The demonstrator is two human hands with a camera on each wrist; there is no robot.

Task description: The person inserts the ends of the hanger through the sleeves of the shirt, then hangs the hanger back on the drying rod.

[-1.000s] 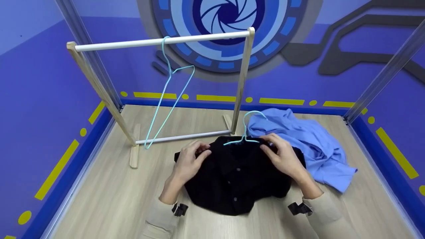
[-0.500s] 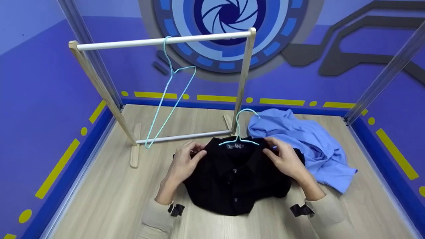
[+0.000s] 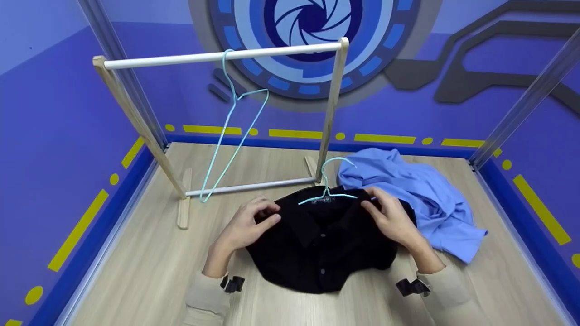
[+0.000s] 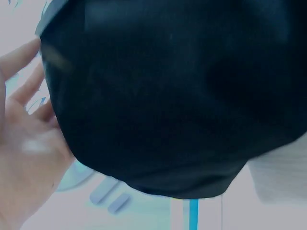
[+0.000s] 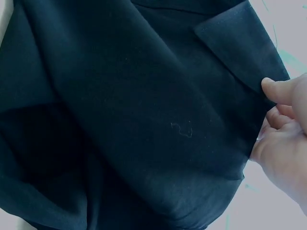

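Note:
A black button-up shirt (image 3: 312,253) lies on the table with its collar toward the rack. A light-blue wire hanger (image 3: 327,194) sits in its neck opening, hook up, the ends of its arms hidden inside the cloth. My left hand (image 3: 247,224) is at the shirt's left shoulder; in the left wrist view its thumb (image 4: 21,55) meets the cloth edge and its fingers go behind it. With my right hand (image 3: 392,217) I pinch the other shoulder beside the collar, the thumb (image 5: 278,90) lying on the black cloth in the right wrist view.
A wooden rack (image 3: 333,104) with a white top rail (image 3: 281,51) stands behind, an empty blue hanger (image 3: 222,136) hooked on it. A crumpled blue shirt (image 3: 417,185) lies behind my right hand. Blue panels enclose the table (image 3: 149,280).
The hanger in the black shirt shifted left, then its hook tipped lower. My left hand has moved left and slightly down; my right hand has moved slightly right.

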